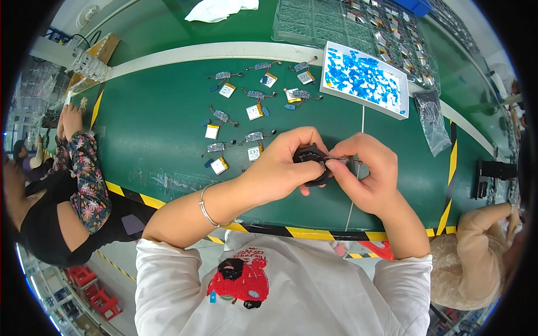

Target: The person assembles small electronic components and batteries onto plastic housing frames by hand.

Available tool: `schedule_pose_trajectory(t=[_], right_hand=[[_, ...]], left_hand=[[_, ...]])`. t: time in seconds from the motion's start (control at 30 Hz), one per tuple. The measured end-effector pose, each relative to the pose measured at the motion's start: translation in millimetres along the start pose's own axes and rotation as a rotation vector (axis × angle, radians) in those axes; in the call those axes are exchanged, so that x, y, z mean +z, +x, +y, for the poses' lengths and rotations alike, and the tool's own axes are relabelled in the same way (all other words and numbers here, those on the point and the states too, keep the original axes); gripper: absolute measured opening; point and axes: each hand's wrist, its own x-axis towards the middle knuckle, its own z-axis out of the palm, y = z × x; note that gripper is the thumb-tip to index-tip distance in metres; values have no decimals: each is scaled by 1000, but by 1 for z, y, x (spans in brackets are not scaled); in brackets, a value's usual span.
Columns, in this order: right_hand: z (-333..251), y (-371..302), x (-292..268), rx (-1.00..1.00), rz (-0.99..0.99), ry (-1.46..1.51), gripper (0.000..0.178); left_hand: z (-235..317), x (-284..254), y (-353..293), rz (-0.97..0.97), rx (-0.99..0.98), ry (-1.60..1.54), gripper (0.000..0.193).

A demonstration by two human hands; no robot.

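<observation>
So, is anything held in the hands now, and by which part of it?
The left hand holds a black casing by its left side. The right hand pinches near the casing's right edge; what exactly it grips cannot be told.

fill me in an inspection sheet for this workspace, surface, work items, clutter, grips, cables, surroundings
Surface: green tabletop, edged with yellow-and-black tape
Work items: black round part in hand; several circuit boards with flat silvery batteries lie spread out beyond the left forearm
Clutter: white box of blue pieces, clear plastic bag to its right, white cloth farther back
Grips: left grip holds the round part; right grip pinches a thin dark piece, too small to identify
Cables: thin wires on the boards
Surroundings: co-workers' sleeves, floral at left, beige at right; red stools lower left
</observation>
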Motion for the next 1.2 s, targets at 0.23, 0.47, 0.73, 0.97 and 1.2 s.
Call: schedule_pose_trajectory(t=[0.23,0.47,0.73,0.97,1.2], right_hand=[[2,2,-2,5,-13,17,11],[13,0,-4,274,52,228,8],[9,16,-40,154,42,-60,8],[84,-52,-226,573,507,-125,16],[184,-166,-334,1074,689,-416,26]], left_hand=[[8,3,0,38,-41,-20,10],[12,1,3,42,-72,-157,23],[17,-29,8,264,379,449,24],[58,-114,8,898,377,1121,26],[41,-133,10,855,396,1376,28]])
